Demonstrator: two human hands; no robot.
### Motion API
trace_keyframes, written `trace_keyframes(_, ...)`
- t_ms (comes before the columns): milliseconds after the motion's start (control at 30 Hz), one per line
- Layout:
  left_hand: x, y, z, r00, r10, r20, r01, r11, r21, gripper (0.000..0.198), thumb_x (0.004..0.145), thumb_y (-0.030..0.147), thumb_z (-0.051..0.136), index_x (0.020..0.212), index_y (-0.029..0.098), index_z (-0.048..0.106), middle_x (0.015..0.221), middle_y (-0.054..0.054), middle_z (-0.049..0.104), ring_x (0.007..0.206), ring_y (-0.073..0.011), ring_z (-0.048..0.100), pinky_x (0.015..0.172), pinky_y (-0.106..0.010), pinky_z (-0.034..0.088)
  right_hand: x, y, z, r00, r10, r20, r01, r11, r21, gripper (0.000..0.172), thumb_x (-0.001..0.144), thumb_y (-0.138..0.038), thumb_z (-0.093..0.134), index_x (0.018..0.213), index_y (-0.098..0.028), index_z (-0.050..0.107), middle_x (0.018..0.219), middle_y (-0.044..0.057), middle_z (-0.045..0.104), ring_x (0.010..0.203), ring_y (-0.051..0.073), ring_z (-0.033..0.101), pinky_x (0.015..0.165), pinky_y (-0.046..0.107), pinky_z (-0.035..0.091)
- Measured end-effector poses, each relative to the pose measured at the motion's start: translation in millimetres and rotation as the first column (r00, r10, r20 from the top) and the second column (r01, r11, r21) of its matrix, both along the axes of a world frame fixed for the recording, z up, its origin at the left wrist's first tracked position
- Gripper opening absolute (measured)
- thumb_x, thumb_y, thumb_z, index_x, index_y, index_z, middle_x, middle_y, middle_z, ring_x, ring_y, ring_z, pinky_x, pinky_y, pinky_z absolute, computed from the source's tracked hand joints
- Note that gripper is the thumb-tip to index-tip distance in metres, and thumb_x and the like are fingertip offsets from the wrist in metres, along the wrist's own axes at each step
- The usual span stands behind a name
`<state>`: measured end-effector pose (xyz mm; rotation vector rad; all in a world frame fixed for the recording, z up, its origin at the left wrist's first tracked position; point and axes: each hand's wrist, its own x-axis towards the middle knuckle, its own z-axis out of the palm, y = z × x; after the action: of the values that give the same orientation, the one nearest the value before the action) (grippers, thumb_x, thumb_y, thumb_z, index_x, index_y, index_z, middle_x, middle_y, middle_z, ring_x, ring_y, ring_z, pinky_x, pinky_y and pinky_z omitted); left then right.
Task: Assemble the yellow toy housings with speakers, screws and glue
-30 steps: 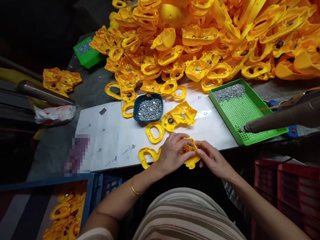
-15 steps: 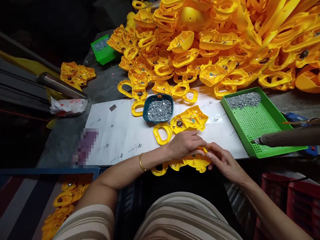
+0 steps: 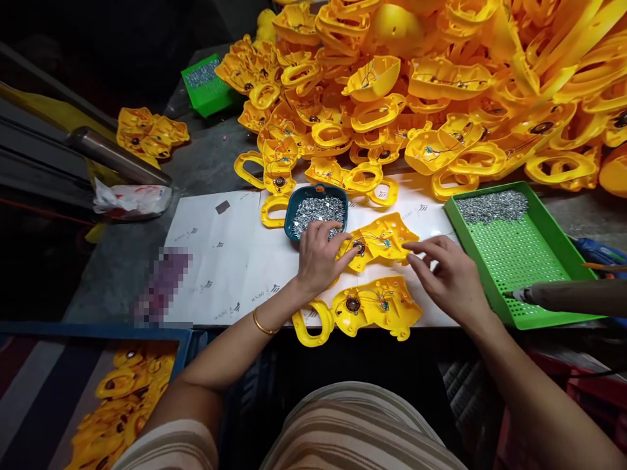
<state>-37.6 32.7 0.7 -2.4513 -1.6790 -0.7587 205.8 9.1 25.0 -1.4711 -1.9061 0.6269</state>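
Two yellow plastic shell halves with handle loops lie open side up in front of me. The farther shell [image 3: 392,238] and the nearer shell [image 3: 377,307] each show a round speaker, thin wires and a small circuit board. My left hand [image 3: 321,258] reaches over the near edge of a dark teal bowl [image 3: 290,219] of small silvery screws, fingers apart, its thumb above the farther shell. It covers that shell's handle loop. At the farther shell's right end is my right hand [image 3: 443,274], thumb and forefinger apart, with nothing visible between them.
A large pile of yellow shells [image 3: 382,114] fills the back. On the right stands a green perforated tray [image 3: 533,254] with screws, a grey pen-shaped tool [image 3: 553,295] jutting over it. Another green tray [image 3: 208,98] sits back left. A blue-rimmed bin [image 3: 184,352] holds shells lower left.
Both hands have come off the nearer shell, which now lies uncovered. The left hand moved up and left to the bowl, the right up to the farther shell. The view shifted slightly.
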Motion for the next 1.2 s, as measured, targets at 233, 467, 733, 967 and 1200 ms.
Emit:
trace_keyframes(233, 3.2, 1.5, -1.9, 0.997, 0.061, 0.053, -0.057, 0.996, -0.067, 0.014, 0.09, 0.033, 0.06, 0.091, 0.024, 0.071, 0.115, -0.005, 0.065, 0.11, -0.0276, 0.048, 0.086, -0.042, 0.039, -40.6, 44.1, 0.8, 0.916, 0.131, 0.379, -0.089, 0.988, -0.127, 0.027, 0.092, -0.026, 0.047, 0.107, -0.023, 0.069, 0.106, 0.005, 0.068, 0.074, 0.017, 0.063, 0.057, 0.028, 0.039)
trace_keyframes(467, 3.2, 9.5, -1.5, 0.993, -0.01, 0.12, 0.025, 0.991, -0.132, 0.023, 0.092, 0.026, 0.055, 0.111, 0.019, 0.065, 0.11, -0.007, 0.067, 0.102, -0.0242, 0.052, 0.089, -0.038, 0.044, -47.9, 49.3, 4.5, 0.909, 0.15, 0.388, -0.114, 0.987, -0.116, 0.027, 0.091, -0.028, 0.047, 0.108, -0.023, 0.067, 0.11, 0.003, 0.066, 0.076, 0.015, 0.061, 0.056, 0.027, 0.035)
trace_keyframes(733, 2.3, 10.0, -1.7, 0.999, -0.027, -0.03, 0.023, 0.991, -0.131, 0.017, 0.09, 0.017, 0.055, 0.1, 0.023, 0.068, 0.12, -0.005, 0.064, 0.097, -0.0218, 0.059, 0.079, -0.033, 0.047, -57.5, 52.5, 4.3, 0.795, 0.318, 0.516, -0.263, 0.948, -0.178, 0.017, 0.093, -0.03, 0.053, 0.1, -0.024, 0.068, 0.096, 0.003, 0.068, 0.097, 0.022, 0.057, 0.053, 0.028, 0.027)
trace_keyframes(967, 4.1, 13.7, 3.1, 0.984, -0.055, -0.167, 0.047, 0.998, -0.05, 0.019, 0.092, 0.026, 0.055, 0.104, 0.028, 0.07, 0.128, -0.006, 0.061, 0.104, -0.0259, 0.055, 0.073, -0.035, 0.048, -54.6, 49.9, 2.9, 0.798, 0.33, 0.504, -0.275, 0.944, -0.183, 0.016, 0.094, -0.029, 0.053, 0.1, -0.023, 0.068, 0.097, 0.005, 0.068, 0.096, 0.023, 0.055, 0.054, 0.028, 0.029)
trace_keyframes(1200, 3.1, 18.3, -5.5, 0.976, -0.144, -0.162, 0.138, 0.989, -0.053, 0.024, 0.096, 0.02, 0.048, 0.101, 0.025, 0.071, 0.122, -0.004, 0.067, 0.098, -0.0233, 0.058, 0.068, -0.034, 0.046, -53.1, 49.1, 1.6, 0.798, 0.317, 0.512, -0.268, 0.948, -0.17, 0.018, 0.096, -0.028, 0.05, 0.097, -0.022, 0.067, 0.097, 0.005, 0.067, 0.096, 0.022, 0.054, 0.054, 0.028, 0.031)
